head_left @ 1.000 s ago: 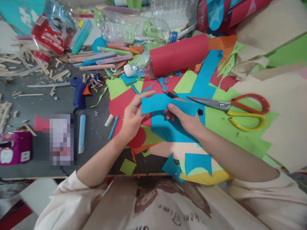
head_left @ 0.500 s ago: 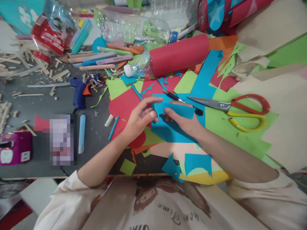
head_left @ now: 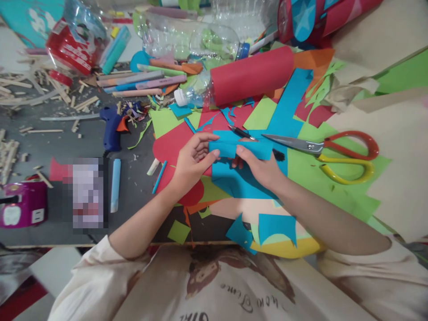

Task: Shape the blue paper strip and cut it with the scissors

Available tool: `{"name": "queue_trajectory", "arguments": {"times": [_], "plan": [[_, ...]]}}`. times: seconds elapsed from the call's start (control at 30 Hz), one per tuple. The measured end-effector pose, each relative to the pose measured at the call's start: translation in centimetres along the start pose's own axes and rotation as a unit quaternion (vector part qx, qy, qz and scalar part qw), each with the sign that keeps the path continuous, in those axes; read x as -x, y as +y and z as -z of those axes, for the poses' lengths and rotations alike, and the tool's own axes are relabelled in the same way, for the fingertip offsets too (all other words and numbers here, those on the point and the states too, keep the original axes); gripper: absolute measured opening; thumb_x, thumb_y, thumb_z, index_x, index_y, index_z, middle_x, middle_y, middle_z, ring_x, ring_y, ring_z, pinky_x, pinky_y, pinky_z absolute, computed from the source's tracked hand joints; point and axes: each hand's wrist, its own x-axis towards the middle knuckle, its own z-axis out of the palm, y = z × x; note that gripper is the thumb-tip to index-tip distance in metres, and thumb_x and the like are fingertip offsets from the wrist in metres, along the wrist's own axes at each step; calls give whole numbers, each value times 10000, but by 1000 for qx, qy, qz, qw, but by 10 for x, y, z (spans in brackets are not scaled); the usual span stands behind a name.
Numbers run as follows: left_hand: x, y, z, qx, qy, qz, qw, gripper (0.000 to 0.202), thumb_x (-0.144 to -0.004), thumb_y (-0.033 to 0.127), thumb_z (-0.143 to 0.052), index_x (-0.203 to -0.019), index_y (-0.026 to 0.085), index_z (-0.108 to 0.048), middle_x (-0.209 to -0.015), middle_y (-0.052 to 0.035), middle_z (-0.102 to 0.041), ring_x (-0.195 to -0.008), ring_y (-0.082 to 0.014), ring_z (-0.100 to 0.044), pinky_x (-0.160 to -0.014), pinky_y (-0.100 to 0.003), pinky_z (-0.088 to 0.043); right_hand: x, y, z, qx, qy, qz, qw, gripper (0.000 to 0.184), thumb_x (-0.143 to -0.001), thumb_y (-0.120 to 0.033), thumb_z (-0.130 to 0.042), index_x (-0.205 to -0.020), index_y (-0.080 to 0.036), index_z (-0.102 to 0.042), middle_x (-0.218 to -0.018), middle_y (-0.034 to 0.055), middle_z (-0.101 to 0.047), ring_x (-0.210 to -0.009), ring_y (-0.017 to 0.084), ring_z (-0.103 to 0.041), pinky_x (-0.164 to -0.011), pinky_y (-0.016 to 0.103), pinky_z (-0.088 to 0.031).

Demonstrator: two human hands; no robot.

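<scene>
Red-and-yellow-handled steel scissors [head_left: 329, 149] lying on green paper sheet [head_left: 337, 187], blades shut, tips toward black pen [head_left: 241, 132]. Plastic bottle wrapped in red paper [head_left: 247, 79] lying on side behind. Blue glue gun [head_left: 111, 127] on dark grey worktop [head_left: 60, 147], wooden stick scraps [head_left: 40, 91] near. Pastel markers [head_left: 140, 82] side by side. Magenta box [head_left: 22, 204] at left edge.

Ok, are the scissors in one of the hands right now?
No. The scissors lie on the green paper, to the right of both hands, which hold a blue paper strip between them.
</scene>
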Motion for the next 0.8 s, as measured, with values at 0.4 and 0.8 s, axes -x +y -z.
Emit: {"name": "queue_trajectory", "arguments": {"times": [0.4, 0.8], "plan": [[1, 3, -3, 11, 7, 20, 1000, 214, -733, 278, -660, -877, 186, -531, -617, 62, -501, -541, -66, -584, -534, -176, -514, -3, -3, 0, -7, 20, -25, 999, 294, -726, -493, -657, -649, -226, -562, -510, -27, -582, -500, 135, -545, -564, 309, -478], [1, 4, -4, -1, 30, 29, 999, 160, -728, 238, -627, -842, 184, -529, -625, 59, -540, -531, -88, -642, -480, -164, -479, -2, -4, -1, -8, 30, -38, 999, 321, -715, -508, -663, -606, -220, -572, -506, -20, -580, -489, 120, -536, -543, 294, -472]]}}
